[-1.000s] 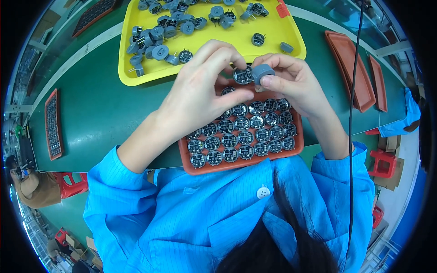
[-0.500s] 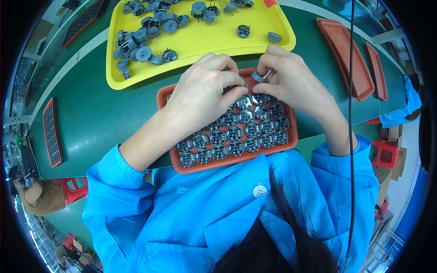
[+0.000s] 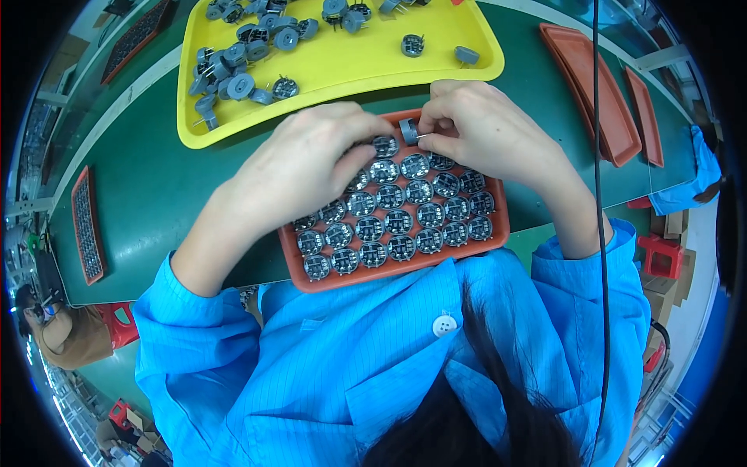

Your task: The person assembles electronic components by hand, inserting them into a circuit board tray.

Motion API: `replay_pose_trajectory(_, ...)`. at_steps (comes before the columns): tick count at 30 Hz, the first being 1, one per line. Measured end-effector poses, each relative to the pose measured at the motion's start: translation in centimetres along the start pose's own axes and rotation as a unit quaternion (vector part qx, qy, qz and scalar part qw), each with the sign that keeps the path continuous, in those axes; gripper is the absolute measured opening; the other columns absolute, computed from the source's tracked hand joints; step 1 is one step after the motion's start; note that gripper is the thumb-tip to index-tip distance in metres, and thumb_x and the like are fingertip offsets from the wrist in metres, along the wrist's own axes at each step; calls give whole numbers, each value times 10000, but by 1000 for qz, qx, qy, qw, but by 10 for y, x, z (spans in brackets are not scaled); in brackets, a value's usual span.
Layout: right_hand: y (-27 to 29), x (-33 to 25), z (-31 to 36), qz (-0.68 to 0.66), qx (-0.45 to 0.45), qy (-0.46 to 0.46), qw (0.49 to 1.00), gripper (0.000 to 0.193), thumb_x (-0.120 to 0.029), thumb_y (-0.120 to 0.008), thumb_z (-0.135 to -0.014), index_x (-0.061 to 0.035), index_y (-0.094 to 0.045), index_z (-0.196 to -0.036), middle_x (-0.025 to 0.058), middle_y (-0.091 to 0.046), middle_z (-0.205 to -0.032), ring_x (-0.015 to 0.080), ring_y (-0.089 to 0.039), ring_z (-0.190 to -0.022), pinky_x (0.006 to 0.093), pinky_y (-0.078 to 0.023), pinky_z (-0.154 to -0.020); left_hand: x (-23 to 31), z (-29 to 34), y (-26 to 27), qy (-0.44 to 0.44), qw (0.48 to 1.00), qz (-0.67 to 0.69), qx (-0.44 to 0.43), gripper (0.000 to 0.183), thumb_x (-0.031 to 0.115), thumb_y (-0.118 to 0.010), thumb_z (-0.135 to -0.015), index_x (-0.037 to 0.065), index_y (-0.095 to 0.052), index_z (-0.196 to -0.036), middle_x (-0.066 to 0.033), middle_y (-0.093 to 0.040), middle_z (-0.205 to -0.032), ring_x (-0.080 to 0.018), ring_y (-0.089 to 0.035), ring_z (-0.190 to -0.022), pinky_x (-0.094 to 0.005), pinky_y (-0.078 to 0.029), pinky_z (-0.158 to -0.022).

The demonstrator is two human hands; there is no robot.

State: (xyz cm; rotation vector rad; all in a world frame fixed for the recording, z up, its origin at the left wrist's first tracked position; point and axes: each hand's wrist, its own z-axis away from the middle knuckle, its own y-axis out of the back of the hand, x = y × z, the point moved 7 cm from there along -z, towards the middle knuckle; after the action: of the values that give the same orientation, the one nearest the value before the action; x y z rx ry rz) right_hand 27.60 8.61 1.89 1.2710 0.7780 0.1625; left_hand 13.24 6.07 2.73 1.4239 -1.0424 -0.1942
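Observation:
My left hand (image 3: 311,159) is over the far left part of an orange-red tray (image 3: 350,283), its thumb and index finger closed around the edge of a round electronic part (image 3: 384,146) there. My right hand (image 3: 486,128) pinches a round grey electronic part (image 3: 408,131) at the tray's far edge. That part is tilted on its side, with thin metal pins pointing toward my thumb. Several similar parts (image 3: 401,247) lie in rows in the tray, circuit side up. My left hand hides some of the rows on the left.
Beyond the tray, a yellow tray (image 3: 373,70) holds loose grey parts (image 3: 241,86), mostly heaped at its left. Empty orange-red trays (image 3: 595,101) lie at the right, and a filled narrow tray (image 3: 88,226) at the left. A black cable (image 3: 599,233) hangs down on the right.
Both hands have shifted left over the tray. The part at my left fingers now lies circuit side up among the rows. The one in my right hand has moved left and turned.

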Motion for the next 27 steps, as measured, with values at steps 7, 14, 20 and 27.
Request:
replay_pose_trajectory(7,11,-36,-3,127,40,82,988,113,-35,-654,-777,11,-702,-868,163,-679,-856,315,-681,-835,412,-547,-758,-20,16,18,118,992,14,50,129,114,-686,-827,3,-716,-884,-134,-652,-826,-307,-650,-858,-420,-527,-773)
replay_pose_trajectory(14,4,-31,-7,121,57,89,987,70,-43,-664,-797,4,-649,-847,134,-639,-820,314,-655,-796,403,-527,-718,-13,10,7,16,993,-113,26,89,77,-731,-772,23,-716,-840,-95,-620,-807,-293,-606,-851,-395,-507,-762)
replay_pose_trajectory(20,0,-28,-6,26,27,90,995,136,10,-592,-828,28,-694,-916,183,-666,-837,337,-675,-829,413,-550,-779,-5,1,7,6,995,-53,88,93,90,-724,-778,19,-715,-837,-97,-619,-852,-286,-595,-860,-396,-504,-783)
replay_pose_trajectory(27,3,-26,0,51,52,114,991,72,-3,-644,-756,52,-684,-778,207,-640,-787,365,-664,-777,434,-550,-740,6,-11,-11,-1,996,-83,19,109,121,-723,-782,21,-725,-823,-88,-614,-813,-280,-583,-834,-391,-491,-768)
